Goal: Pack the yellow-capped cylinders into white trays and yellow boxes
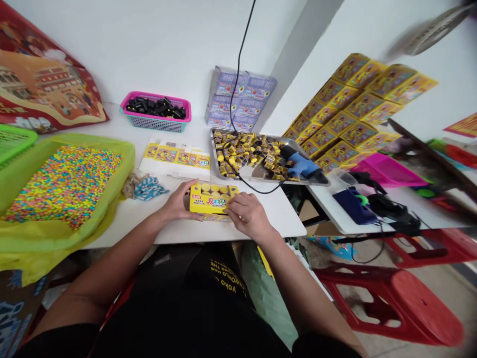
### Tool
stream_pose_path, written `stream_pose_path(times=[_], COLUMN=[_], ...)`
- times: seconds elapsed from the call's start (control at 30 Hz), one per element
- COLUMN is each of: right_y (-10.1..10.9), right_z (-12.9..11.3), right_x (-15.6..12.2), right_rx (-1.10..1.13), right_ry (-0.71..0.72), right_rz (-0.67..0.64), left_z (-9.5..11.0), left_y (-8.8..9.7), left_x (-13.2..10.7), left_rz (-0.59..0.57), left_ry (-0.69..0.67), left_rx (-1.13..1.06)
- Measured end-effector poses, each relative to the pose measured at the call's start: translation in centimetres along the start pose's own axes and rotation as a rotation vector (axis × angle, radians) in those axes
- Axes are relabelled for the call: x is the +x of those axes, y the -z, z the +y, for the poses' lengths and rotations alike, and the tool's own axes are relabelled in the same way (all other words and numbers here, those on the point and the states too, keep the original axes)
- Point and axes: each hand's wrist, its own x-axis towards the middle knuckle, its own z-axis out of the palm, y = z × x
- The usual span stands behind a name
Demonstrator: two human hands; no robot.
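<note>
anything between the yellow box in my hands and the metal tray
Yes, a black cable drapes over the front of the metal tray and loops across the table just beyond the yellow box. Nothing else visible lies in that gap.

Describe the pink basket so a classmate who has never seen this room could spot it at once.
At the far edge of the white table, just left of the metal tray heaped with yellow pieces, sits a small basket. Its pink rim, blue mesh sides and black pieces set it apart from the green basket.
</note>
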Motion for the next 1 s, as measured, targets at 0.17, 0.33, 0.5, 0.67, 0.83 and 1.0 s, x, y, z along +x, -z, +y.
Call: stream_pose_path(times=[0.17, 0.33, 0.5, 0.67, 0.83, 1.0], right_y=[-1.4, -3.0, -3.3, -3.1, -3.2, -3.7], right_z=[-1.0, -1.4, -1.5, -1.5, -1.4, -2.0], right_x=[3.2, 5.3, 5.6, 5.5, 5.4, 5.3], right_rx=[0.096, 0.251, 0.410, 0.453, 0.442, 0.422], right_ry=[0.117, 0.129, 0.068, 0.054, 0.078, 0.037], right_rz=[-0.083, -0.141, -0.077, -0.069, -0.119, -0.096], left_z=[-0.1, 0.2, 0.4, 0.5, 0.7, 2.3], left_y=[-0.1, 0.1, 0.0, 0.1, 0.5, -0.8], left_x=[-0.1, -0.1, -0.1, -0.1, -0.2, -0.4], left_rz=[0.000, -0.015, -0.032, -0.041, -0.058, 0.001], left_ry=[-0.024, -0.020, 0.012, 0.030, 0.011, -0.105], left_rx=[-0.004, 0.006, -0.019, -0.044, -0.025, 0.269])
